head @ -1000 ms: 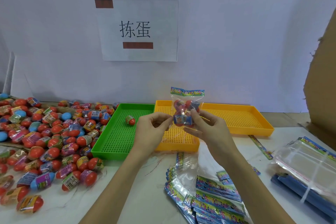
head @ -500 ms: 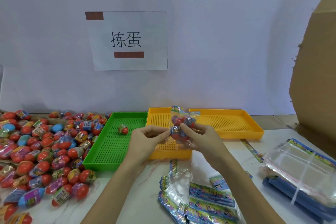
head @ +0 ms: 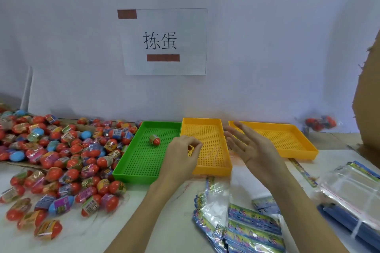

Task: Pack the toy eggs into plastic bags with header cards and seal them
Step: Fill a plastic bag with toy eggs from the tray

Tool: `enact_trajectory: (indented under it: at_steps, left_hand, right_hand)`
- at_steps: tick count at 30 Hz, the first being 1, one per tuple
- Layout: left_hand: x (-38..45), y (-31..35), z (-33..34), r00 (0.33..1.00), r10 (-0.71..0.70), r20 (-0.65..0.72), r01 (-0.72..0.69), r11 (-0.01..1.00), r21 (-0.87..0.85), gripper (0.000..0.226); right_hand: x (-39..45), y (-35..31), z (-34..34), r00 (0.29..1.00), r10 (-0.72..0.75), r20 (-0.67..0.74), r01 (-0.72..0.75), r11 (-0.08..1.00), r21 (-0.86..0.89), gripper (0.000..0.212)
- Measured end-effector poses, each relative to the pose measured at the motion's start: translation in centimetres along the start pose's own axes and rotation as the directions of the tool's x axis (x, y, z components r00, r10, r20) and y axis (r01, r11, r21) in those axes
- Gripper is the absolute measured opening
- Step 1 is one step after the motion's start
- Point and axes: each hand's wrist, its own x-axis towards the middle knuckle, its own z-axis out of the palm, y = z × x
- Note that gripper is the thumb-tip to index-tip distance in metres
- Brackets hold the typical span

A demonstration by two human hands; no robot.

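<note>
Two hands hover over the yellow tray (head: pixel 205 167): the right hand (head: pixel 254 150) spread wide, empty; the left hand (head: pixel 182 155) pinches something thin I cannot identify.

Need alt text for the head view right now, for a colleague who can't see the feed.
A person's right hand is spread open above the yellow trays while a blurred filled bag is far right by the wall. The left hand has curled fingers over the small yellow tray. One egg sits in the green tray; loose toy eggs pile left, empty bags lie in front.
</note>
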Motion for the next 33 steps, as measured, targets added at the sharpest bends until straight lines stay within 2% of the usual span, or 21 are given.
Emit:
enact_trajectory:
  at_steps: [4,6,8,11,12,14,16,18,19,21,23,25,30,33]
  left_hand:
    - [0.2,-0.6,-0.7,1.000,-0.006,-0.025,0.008,0.996,0.090,0.014]
    - [0.4,-1.1,-1.1,0.999,-0.013,-0.041,0.017,0.993,0.113,0.015]
    - [0.5,-1.4,-1.3,0.999,-0.016,-0.039,0.020,0.993,0.120,0.017]
    - [0.3,-1.0,-1.3,1.000,0.019,-0.024,-0.016,0.989,0.148,0.020]
    - [0.2,-0.8,-1.3,0.999,0.046,-0.022,-0.042,0.987,0.158,0.020]
    - [0.1,-0.4,-1.3,0.995,0.101,-0.003,-0.099,0.980,0.171,0.019]
    - [0.1,0.0,-1.2,0.989,0.145,0.037,-0.149,0.972,0.180,0.020]
    - [0.0,0.2,-0.9,0.984,0.169,0.061,-0.178,0.965,0.190,0.021]
    - [-0.1,0.3,-0.8,0.982,0.176,0.063,-0.185,0.963,0.194,0.021]
    - [-0.2,0.2,-0.7,0.981,0.178,0.073,-0.189,0.961,0.203,0.021]
    - [-0.2,0.0,-0.6,0.981,0.173,0.083,-0.187,0.960,0.206,0.021]
    - [-0.1,-0.1,-0.5,0.983,0.164,0.084,-0.178,0.962,0.205,0.021]
    - [-0.2,-0.2,-0.3,0.983,0.162,0.088,-0.177,0.963,0.204,0.021]
    - [-0.3,-0.3,-0.1,0.982,0.164,0.095,-0.180,0.962,0.203,0.022]
  right_hand:
    - [-0.3,1.5,1.2,0.999,-0.027,0.042,0.038,0.956,-0.290,0.027]
    - [-0.6,1.8,1.4,0.994,-0.082,0.067,0.105,0.859,-0.501,0.019]
    - [-0.7,1.6,1.4,0.988,-0.085,0.127,0.151,0.674,-0.724,0.014]
    - [-1.0,0.9,0.9,0.971,0.051,0.234,0.205,0.321,-0.924,0.015]
    - [-1.0,0.6,0.7,0.970,0.075,0.232,0.207,0.248,-0.946,0.018]
    - [-1.1,-0.3,0.3,0.978,0.057,0.201,0.187,0.190,-0.964,0.023]
    - [-1.0,-1.2,-0.3,0.990,-0.019,0.137,0.138,0.158,-0.978,0.025]
    - [-1.0,-2.0,-1.2,0.995,-0.097,0.039,0.042,0.025,-0.999,0.023]
    - [-1.1,-2.3,-1.6,0.997,-0.079,-0.027,-0.031,-0.049,-0.998,0.027]
    - [-1.4,-2.4,-2.1,0.978,0.064,-0.197,-0.180,-0.214,-0.960,0.048]
    - [-1.7,-2.0,-1.8,0.940,0.156,-0.303,-0.241,-0.325,-0.914,0.065]
    - [-1.6,-1.4,-1.4,0.945,0.133,-0.298,-0.239,-0.339,-0.910,0.064]
    - [-1.3,-0.4,-0.7,0.966,-0.068,-0.251,-0.259,-0.305,-0.916,0.026]
    - [-1.3,-0.4,-0.8,0.962,-0.122,-0.245,-0.268,-0.253,-0.929,0.013]
